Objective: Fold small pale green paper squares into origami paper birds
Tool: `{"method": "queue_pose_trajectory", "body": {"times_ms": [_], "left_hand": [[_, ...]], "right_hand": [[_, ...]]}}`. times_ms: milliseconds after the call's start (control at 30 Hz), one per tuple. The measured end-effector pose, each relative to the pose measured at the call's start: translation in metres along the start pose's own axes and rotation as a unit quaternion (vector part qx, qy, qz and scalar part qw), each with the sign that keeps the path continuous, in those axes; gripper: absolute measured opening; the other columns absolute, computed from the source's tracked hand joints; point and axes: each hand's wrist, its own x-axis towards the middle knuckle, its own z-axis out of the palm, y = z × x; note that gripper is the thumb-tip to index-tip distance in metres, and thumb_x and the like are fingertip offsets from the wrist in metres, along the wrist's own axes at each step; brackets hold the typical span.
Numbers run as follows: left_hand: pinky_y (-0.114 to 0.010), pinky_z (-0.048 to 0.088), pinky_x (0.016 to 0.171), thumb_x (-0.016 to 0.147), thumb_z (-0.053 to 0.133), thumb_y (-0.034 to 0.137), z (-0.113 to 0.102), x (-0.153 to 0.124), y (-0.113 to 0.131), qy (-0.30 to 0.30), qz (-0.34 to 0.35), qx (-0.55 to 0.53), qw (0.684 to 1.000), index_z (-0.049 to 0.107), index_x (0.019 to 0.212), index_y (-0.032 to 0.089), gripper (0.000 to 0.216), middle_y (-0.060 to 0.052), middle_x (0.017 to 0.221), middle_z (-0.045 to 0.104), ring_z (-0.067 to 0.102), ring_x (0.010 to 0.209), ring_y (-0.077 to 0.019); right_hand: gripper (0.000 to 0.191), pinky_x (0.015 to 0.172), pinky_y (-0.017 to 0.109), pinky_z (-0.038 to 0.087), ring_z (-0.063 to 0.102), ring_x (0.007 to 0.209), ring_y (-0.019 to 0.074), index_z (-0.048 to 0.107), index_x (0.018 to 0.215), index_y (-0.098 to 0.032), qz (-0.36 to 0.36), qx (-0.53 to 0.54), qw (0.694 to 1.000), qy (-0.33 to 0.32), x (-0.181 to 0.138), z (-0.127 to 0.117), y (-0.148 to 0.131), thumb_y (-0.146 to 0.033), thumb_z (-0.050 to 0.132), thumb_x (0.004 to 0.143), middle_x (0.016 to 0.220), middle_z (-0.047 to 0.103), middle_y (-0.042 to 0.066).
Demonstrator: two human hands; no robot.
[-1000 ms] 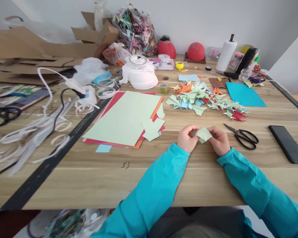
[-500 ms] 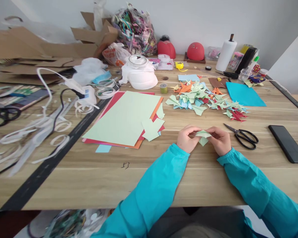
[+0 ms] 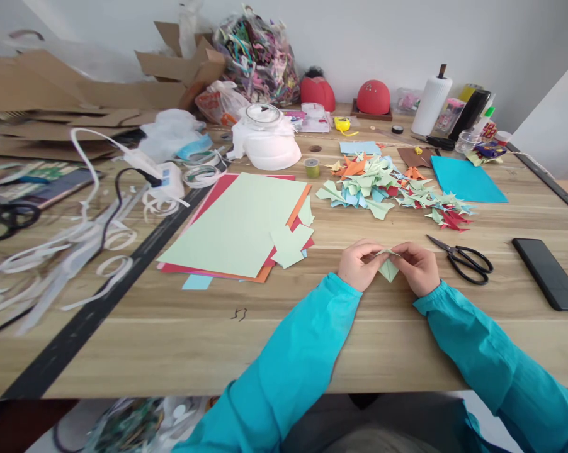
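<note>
My left hand [image 3: 358, 265] and my right hand [image 3: 419, 268] meet over the wooden table [image 3: 284, 333], both pinched on a small pale green folded paper piece [image 3: 388, 268] held between them just above the tabletop. The paper hangs point down between my fingertips. Both arms wear teal sleeves. A stack of coloured paper sheets [image 3: 239, 225], pale green on top, lies to the left of my hands. Black scissors [image 3: 463, 258] rest just right of my right hand.
A heap of folded paper shapes [image 3: 383, 182] lies beyond my hands. A teal sheet [image 3: 466, 178] and a black phone [image 3: 548, 273] are at the right. White tape strips, cardboard and a white bowl-like object [image 3: 269, 148] crowd the left and back.
The green paper piece has been folded down: it stood up wider between my fingers, and now it is narrower and points downward. My hands stayed in place.
</note>
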Motion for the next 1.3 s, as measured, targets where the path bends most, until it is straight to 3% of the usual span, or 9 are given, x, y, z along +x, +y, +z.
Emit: {"method": "queue_pose_trajectory", "body": {"times_ms": [333, 733, 900, 1167, 1300], "left_hand": [[-0.024, 0.041, 0.054, 0.068, 0.063, 0.025, 0.0, 0.001, -0.003, 0.0, -0.008, 0.033, 0.999, 0.066, 0.066, 0.014, 0.011, -0.004, 0.065, 0.06, 0.052, 0.062, -0.0124], [-0.023, 0.042, 0.055, 0.066, 0.063, 0.028, -0.001, 0.002, -0.006, -0.01, -0.04, 0.053, 0.998, 0.067, 0.064, 0.016, 0.013, -0.003, 0.066, 0.061, 0.054, 0.063, -0.0126], [-0.023, 0.042, 0.056, 0.065, 0.065, 0.023, -0.002, 0.002, -0.003, -0.018, -0.022, 0.035, 0.999, 0.07, 0.073, 0.018, 0.011, -0.004, 0.074, 0.063, 0.055, 0.066, -0.0129], [-0.024, 0.039, 0.053, 0.072, 0.059, 0.035, -0.003, 0.002, 0.001, -0.004, -0.02, 0.015, 1.0, 0.067, 0.062, 0.017, 0.022, -0.002, 0.06, 0.056, 0.05, 0.059, -0.0116], [-0.024, 0.043, 0.061, 0.074, 0.057, 0.037, -0.003, 0.003, 0.005, -0.001, -0.039, -0.01, 0.999, 0.068, 0.065, 0.016, 0.025, -0.004, 0.069, 0.061, 0.055, 0.068, -0.0133]], "right_hand": [[0.011, 0.052, 0.025, 0.042, 0.05, 0.057, 0.0129, 0.06, 0.07, -0.017, 0.013, -0.02, 1.0, 0.008, -0.001, 0.0, -0.002, -0.028, 0.058, 0.071, 0.062, 0.057, 0.0], [0.014, 0.049, 0.025, 0.04, 0.049, 0.054, 0.0124, 0.058, 0.069, -0.017, 0.031, -0.039, 0.998, -0.039, 0.001, 0.002, 0.002, -0.031, 0.06, 0.069, 0.06, 0.056, 0.0], [0.013, 0.05, 0.025, 0.04, 0.048, 0.053, 0.0117, 0.059, 0.07, -0.016, 0.033, -0.049, 0.996, -0.066, 0.002, 0.001, 0.002, -0.029, 0.059, 0.069, 0.06, 0.057, 0.0], [0.01, 0.049, 0.024, 0.039, 0.047, 0.052, 0.0106, 0.06, 0.075, -0.016, 0.023, -0.076, 0.992, -0.102, 0.001, 0.002, 0.002, -0.024, 0.059, 0.068, 0.061, 0.057, -0.001], [0.011, 0.049, 0.024, 0.039, 0.047, 0.052, 0.0104, 0.059, 0.075, -0.016, 0.021, -0.079, 0.992, -0.096, 0.001, 0.002, 0.003, -0.025, 0.059, 0.069, 0.06, 0.057, -0.001]]}}
